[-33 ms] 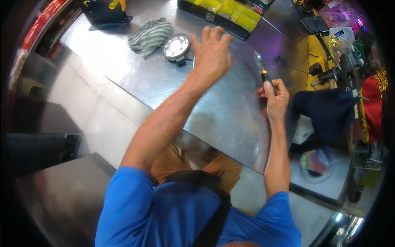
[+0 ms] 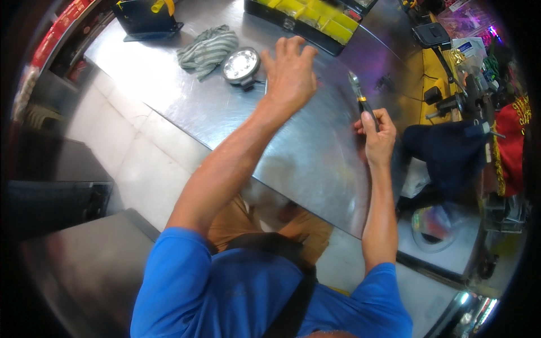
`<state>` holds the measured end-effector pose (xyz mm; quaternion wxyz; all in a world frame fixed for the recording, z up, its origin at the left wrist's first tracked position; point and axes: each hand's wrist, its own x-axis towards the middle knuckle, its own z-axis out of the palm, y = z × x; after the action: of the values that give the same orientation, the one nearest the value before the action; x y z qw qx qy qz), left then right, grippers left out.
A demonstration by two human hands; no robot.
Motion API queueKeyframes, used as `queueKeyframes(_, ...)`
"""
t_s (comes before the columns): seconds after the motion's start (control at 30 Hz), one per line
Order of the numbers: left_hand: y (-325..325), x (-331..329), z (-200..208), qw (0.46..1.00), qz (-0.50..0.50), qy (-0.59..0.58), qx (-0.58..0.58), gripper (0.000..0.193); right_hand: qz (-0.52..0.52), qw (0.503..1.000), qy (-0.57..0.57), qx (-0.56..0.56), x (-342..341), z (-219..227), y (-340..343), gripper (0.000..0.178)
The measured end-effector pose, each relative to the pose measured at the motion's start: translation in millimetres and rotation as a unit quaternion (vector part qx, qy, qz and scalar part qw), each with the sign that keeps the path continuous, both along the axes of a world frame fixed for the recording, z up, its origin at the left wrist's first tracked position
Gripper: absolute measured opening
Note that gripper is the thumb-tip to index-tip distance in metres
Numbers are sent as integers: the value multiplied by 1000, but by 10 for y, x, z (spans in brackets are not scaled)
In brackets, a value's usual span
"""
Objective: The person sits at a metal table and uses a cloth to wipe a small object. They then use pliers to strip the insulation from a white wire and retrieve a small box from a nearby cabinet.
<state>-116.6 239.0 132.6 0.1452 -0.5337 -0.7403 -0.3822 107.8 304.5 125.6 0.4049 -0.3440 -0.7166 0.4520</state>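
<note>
My left hand [image 2: 291, 76] is held over the metal table [image 2: 307, 149] with its fingers spread and slightly bent, and nothing shows in its grasp. Just left of it is a round LED lamp [image 2: 240, 65] with a dark rim and bracket, its lens facing up. A thin pale rod or wire shows between lamp and hand; the palm side is hidden. In my right hand [image 2: 378, 134] are pliers [image 2: 359, 93] with silver jaws, a yellow band and black handles. Their jaws point away from me, above the table's right part.
Beyond the lamp lies a crumpled striped cloth [image 2: 208, 49]. A black case with yellow compartments [image 2: 304, 19] stands at the far edge, and a dark stand [image 2: 147, 21] at far left. Dark blue fabric [image 2: 442, 149] and crowded goods border my right arm. Pale floor tiles [image 2: 143, 155] show at left.
</note>
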Motion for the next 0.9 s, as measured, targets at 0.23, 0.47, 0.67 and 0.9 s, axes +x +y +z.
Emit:
queueKeyframes(0.23, -22, -33, -28, 996, 7, -73, -50, 33, 0, 999, -24, 36, 2, 6, -32, 26)
queueKeyframes(0.47, -57, 216, 300, 942, -246, -166, 155, 23, 81, 934, 278, -208, -73, 144, -72, 13)
queueKeyframes(0.67, -34, 495, 71, 947, -285, -147, -33, 56, 127, 928, 266, -228, -86, 150, -88, 19)
queueKeyframes(0.9, -76, 593, 15, 953, -283, -78, -67, 64, 86, 968, 147, -185, -133, 10, -175, 26)
